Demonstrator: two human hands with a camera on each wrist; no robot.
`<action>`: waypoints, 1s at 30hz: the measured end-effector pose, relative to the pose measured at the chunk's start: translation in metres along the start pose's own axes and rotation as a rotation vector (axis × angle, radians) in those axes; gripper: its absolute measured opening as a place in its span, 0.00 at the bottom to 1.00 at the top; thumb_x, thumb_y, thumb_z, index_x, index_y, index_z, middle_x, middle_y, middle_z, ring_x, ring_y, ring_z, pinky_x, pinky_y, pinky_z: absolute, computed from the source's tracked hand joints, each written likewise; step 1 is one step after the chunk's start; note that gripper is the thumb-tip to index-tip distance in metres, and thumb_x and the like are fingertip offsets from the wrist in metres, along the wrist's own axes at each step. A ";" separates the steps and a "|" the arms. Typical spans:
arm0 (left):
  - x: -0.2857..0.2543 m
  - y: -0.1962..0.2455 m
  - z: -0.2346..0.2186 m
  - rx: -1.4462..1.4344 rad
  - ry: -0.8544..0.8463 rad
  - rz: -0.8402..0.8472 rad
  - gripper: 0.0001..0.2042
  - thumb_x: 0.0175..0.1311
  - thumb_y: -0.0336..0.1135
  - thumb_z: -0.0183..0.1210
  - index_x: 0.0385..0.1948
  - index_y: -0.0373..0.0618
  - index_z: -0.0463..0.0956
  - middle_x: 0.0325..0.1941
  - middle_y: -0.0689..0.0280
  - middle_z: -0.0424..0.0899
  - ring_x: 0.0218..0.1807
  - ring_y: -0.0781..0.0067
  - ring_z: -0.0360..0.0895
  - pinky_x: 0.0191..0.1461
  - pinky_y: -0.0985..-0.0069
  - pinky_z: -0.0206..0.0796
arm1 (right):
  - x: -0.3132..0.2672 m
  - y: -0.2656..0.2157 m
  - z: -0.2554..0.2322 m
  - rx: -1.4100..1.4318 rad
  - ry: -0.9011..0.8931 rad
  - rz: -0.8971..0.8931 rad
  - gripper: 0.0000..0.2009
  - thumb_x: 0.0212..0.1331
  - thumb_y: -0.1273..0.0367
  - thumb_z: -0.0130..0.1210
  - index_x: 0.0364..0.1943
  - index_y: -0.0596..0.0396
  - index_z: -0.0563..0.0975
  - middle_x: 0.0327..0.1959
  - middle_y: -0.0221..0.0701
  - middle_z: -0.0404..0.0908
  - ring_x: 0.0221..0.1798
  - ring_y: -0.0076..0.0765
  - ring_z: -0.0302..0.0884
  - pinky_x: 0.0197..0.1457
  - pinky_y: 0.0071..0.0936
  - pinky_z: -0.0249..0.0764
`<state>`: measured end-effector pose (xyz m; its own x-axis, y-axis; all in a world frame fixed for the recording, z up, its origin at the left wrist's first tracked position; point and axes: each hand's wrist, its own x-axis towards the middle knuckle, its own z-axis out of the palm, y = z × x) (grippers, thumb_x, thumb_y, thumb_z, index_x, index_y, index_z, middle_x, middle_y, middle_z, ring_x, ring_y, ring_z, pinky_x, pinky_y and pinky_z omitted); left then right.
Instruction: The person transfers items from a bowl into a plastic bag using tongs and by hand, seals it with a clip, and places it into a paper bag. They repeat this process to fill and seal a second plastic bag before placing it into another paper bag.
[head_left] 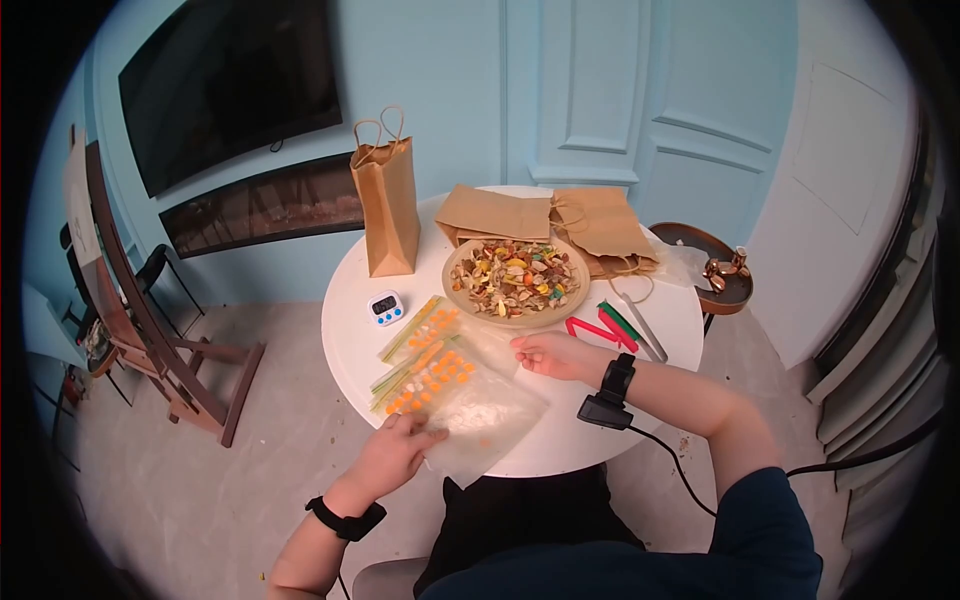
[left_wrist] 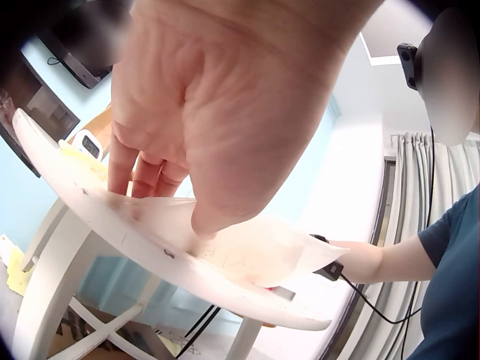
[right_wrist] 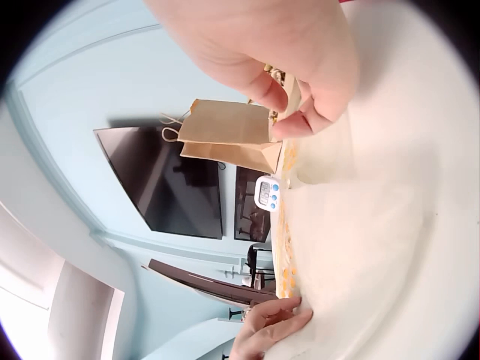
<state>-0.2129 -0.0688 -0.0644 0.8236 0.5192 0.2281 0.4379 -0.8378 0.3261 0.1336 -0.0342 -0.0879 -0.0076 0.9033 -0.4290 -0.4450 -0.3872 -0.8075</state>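
Translucent zip bags printed with orange shapes lie overlapping at the front of the round white table, their green-striped tops toward the left. My left hand rests on the nearest bag at its left side, fingers and thumb spread apart and touching the film. In the left wrist view, the thumb of that hand comes down on the bag. My right hand is over the bags' right side, its fingers loosely bent and nothing visible between them. The right wrist view shows the right hand close over the film.
Beyond the bags stands a round tan tray of dried potpourri. A white timer sits at left, an upright paper bag behind it. Flattened paper bags lie at the back. Red and green strips and a grey stick lie at right.
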 end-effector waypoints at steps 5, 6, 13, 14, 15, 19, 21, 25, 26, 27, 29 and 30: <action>-0.004 -0.003 -0.009 -0.065 -0.038 -0.069 0.21 0.52 0.21 0.53 0.47 0.54 0.79 0.52 0.56 0.74 0.53 0.52 0.71 0.56 0.64 0.66 | -0.074 -0.041 0.011 -0.339 -0.148 -0.163 0.09 0.61 0.72 0.51 0.42 0.62 0.77 0.41 0.32 0.76 0.38 0.27 0.74 0.44 0.23 0.73; -0.004 -0.004 -0.009 -0.069 -0.039 -0.065 0.21 0.52 0.21 0.53 0.47 0.54 0.79 0.52 0.56 0.74 0.53 0.52 0.71 0.56 0.64 0.66 | -0.095 -0.058 0.013 -0.677 -0.133 -0.245 0.09 0.62 0.72 0.50 0.41 0.61 0.78 0.40 0.30 0.78 0.40 0.24 0.74 0.45 0.22 0.72; 0.016 0.018 0.003 0.191 -0.100 0.029 0.23 0.55 0.28 0.52 0.57 0.53 0.71 0.58 0.50 0.71 0.57 0.47 0.70 0.60 0.63 0.64 | -0.183 -0.134 0.022 -0.597 -0.040 -0.820 0.10 0.63 0.67 0.51 0.36 0.59 0.79 0.34 0.27 0.81 0.37 0.17 0.76 0.42 0.18 0.73; 0.020 0.018 0.002 0.254 -0.134 0.101 0.24 0.56 0.31 0.53 0.58 0.52 0.69 0.60 0.49 0.69 0.58 0.44 0.69 0.61 0.63 0.63 | -0.188 -0.138 0.023 -0.423 -0.117 -0.820 0.10 0.63 0.67 0.51 0.36 0.60 0.80 0.32 0.26 0.80 0.36 0.14 0.74 0.40 0.16 0.72; 0.028 0.016 -0.002 0.252 -0.130 0.105 0.24 0.56 0.31 0.53 0.58 0.52 0.69 0.60 0.49 0.69 0.58 0.44 0.69 0.61 0.63 0.63 | -0.196 -0.136 0.028 -0.329 -0.098 -0.808 0.09 0.64 0.67 0.51 0.33 0.57 0.78 0.32 0.27 0.79 0.36 0.15 0.75 0.41 0.16 0.72; 0.079 0.041 -0.059 -0.518 -0.010 -0.091 0.24 0.66 0.39 0.50 0.60 0.35 0.62 0.61 0.44 0.68 0.62 0.51 0.68 0.65 0.63 0.59 | -0.214 -0.129 0.042 -0.284 -0.251 -0.777 0.07 0.63 0.66 0.52 0.32 0.54 0.75 0.34 0.28 0.79 0.38 0.18 0.75 0.43 0.19 0.73; 0.099 0.057 -0.058 -0.796 0.091 -0.162 0.23 0.68 0.40 0.51 0.60 0.34 0.63 0.58 0.48 0.71 0.60 0.60 0.70 0.63 0.67 0.62 | -0.218 -0.118 0.055 -0.157 -0.195 -0.742 0.06 0.62 0.65 0.54 0.34 0.52 0.72 0.38 0.30 0.79 0.40 0.22 0.76 0.45 0.22 0.74; 0.125 0.061 -0.067 -1.512 0.042 -0.337 0.17 0.67 0.38 0.53 0.52 0.36 0.69 0.49 0.59 0.78 0.50 0.74 0.77 0.55 0.74 0.69 | -0.197 -0.108 0.039 -0.091 -0.312 -0.726 0.08 0.60 0.67 0.55 0.40 0.53 0.72 0.41 0.33 0.78 0.42 0.26 0.75 0.48 0.26 0.74; 0.126 0.058 -0.066 -1.513 0.031 -0.327 0.17 0.67 0.38 0.53 0.52 0.36 0.69 0.49 0.59 0.78 0.50 0.74 0.77 0.55 0.74 0.69 | -0.197 -0.106 0.041 -0.148 -0.174 -0.778 0.09 0.59 0.69 0.55 0.43 0.53 0.72 0.40 0.32 0.78 0.41 0.24 0.75 0.47 0.24 0.74; 0.124 0.051 -0.066 -1.468 0.076 -0.291 0.15 0.67 0.37 0.54 0.49 0.37 0.70 0.47 0.63 0.79 0.47 0.77 0.78 0.52 0.76 0.70 | -0.197 -0.105 0.040 -0.202 -0.034 -0.826 0.11 0.59 0.70 0.55 0.45 0.53 0.72 0.39 0.31 0.78 0.40 0.22 0.74 0.45 0.22 0.74; 0.124 0.057 -0.068 -1.407 0.200 -0.271 0.12 0.66 0.35 0.55 0.46 0.38 0.71 0.43 0.66 0.81 0.42 0.79 0.78 0.49 0.79 0.70 | -0.197 -0.105 0.026 -0.249 -0.072 -0.751 0.13 0.58 0.71 0.55 0.47 0.53 0.72 0.38 0.29 0.78 0.39 0.20 0.74 0.43 0.19 0.73; 0.125 0.057 -0.066 -1.407 0.192 -0.268 0.12 0.66 0.35 0.55 0.46 0.38 0.71 0.43 0.66 0.81 0.42 0.79 0.78 0.49 0.79 0.70 | -0.196 -0.105 0.018 -0.300 -0.122 -0.663 0.15 0.58 0.71 0.56 0.50 0.53 0.72 0.36 0.26 0.77 0.37 0.18 0.73 0.40 0.15 0.72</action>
<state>-0.1089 -0.0406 0.0438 0.6655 0.7401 0.0967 -0.2358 0.0855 0.9680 0.1655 -0.1669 0.0884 0.0704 0.9726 0.2214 -0.1272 0.2289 -0.9651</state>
